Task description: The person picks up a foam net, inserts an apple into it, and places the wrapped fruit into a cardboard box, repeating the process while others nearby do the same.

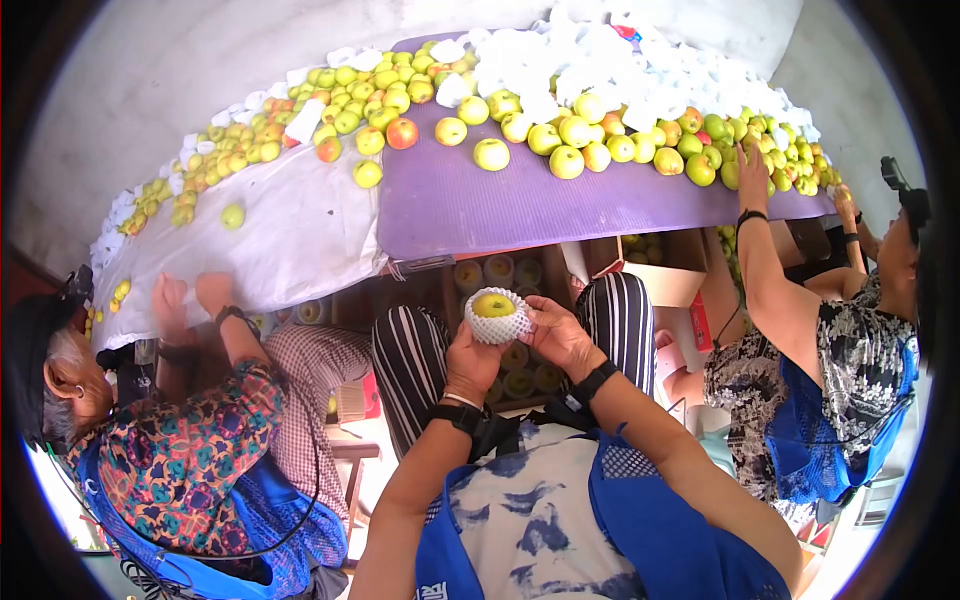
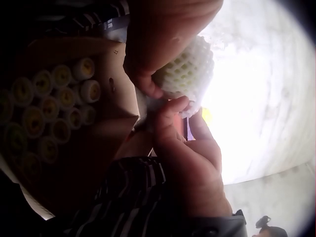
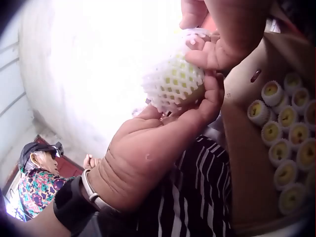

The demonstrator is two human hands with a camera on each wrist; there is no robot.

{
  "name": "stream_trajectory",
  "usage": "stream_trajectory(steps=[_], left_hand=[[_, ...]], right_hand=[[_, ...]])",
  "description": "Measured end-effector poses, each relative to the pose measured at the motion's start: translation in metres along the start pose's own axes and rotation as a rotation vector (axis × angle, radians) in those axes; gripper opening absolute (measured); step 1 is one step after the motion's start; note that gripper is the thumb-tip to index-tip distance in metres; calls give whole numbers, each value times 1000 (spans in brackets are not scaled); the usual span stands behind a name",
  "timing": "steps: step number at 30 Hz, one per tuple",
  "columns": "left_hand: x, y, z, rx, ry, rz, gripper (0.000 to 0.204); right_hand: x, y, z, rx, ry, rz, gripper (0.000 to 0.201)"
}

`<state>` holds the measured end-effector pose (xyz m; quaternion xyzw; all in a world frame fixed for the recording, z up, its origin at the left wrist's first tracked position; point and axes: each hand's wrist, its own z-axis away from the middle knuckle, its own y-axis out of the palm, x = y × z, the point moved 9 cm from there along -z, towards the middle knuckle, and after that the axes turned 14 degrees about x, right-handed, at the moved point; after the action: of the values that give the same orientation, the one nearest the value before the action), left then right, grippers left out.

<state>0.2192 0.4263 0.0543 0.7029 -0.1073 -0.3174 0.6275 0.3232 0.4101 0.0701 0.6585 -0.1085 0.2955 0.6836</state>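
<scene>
A yellow-green apple [image 1: 494,304] sits in a white foam net [image 1: 500,328], its top showing through the opening. My left hand [image 1: 474,360] cups it from the left and below, fingers curled round the netted fruit. At the other side, my right hand [image 1: 560,332] pinches the edge of the net [image 3: 197,38] between thumb and fingers. Both hands hold the apple above my lap, over a cardboard box [image 2: 121,74] of netted apples [image 3: 279,148].
A purple mat [image 1: 470,215] and white cloth [image 1: 290,210] cover the table ahead, with many loose apples [image 1: 565,162] and a heap of white foam nets [image 1: 600,65]. People sit close on my left [image 1: 190,450] and right [image 1: 840,370], reaching to the table.
</scene>
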Motion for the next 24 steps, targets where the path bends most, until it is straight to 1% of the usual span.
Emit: stream_trajectory(steps=[2,3,5,9,12,14,17,21,24], left_hand=[[0,2,-1,4,-2,56,39],[-1,3,-1,0,-2,56,39],[-2,5,-1,-16,-16,110,38],[-6,2,-2,-27,-14,184,40],[-9,11,-4,16,-35,175,40],[-14,8,-4,-37,4,148,40],[-19,10,-4,-15,45,194,40],[-21,13,-5,7,24,161,40],[-19,11,-4,-6,-2,134,40]], right_hand=[[4,4,4,-74,-6,89,40],[3,4,3,-76,-4,86,40],[6,2,1,-99,-3,304,36],[1,2,-2,-105,-12,339,33],[-1,4,-5,-77,11,380,29],[-3,5,-5,-70,25,387,28],[-4,6,-5,-77,36,369,28],[-5,7,-6,-79,40,380,28],[-9,-2,-7,-71,88,477,28]])
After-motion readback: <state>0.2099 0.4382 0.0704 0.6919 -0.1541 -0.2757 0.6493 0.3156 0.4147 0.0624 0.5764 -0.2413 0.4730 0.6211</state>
